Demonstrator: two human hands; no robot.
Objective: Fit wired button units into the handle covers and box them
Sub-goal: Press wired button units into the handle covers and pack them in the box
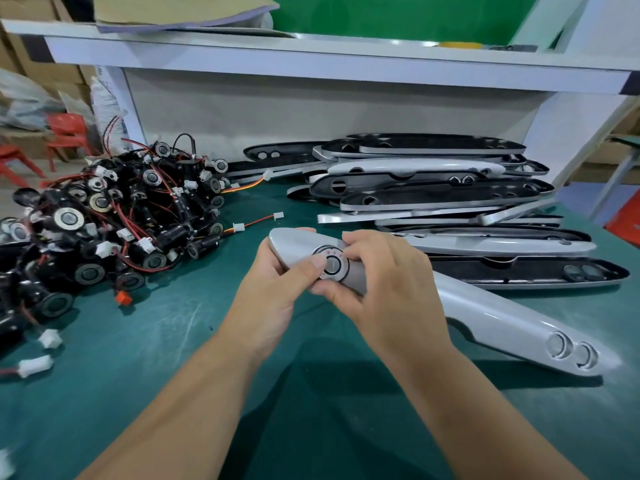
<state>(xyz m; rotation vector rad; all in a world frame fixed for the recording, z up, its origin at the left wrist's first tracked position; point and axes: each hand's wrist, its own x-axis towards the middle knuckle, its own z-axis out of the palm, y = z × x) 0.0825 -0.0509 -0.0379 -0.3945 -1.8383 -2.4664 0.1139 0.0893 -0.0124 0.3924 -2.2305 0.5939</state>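
Nearest the camera, both forearms reach in over the green mat, and the two hands meet on one grey handle cover. It is held face up at its left end, while its long right end lies towards the mat.

The left hand wraps round that left end from below, with the thumb laid against the edge of the round button unit. This looks meant to steady the cover and give something to push against. The right hand curls over the same spot, its fingertips pinching the button unit where it sits in the cover's hole, probably to press or turn it home. The unit's wire is hidden under the cover.

At the cover's far right end, two round holes are empty, so this piece likely needs more fitting.

Further left lies a tangled pile of wired button units, close enough for the left hand to reach. Behind and to the right is a stack of handle covers, many of them with the inside up, waiting their turn. Beyond them stands a white shelf frame. I cannot make out a packing box.
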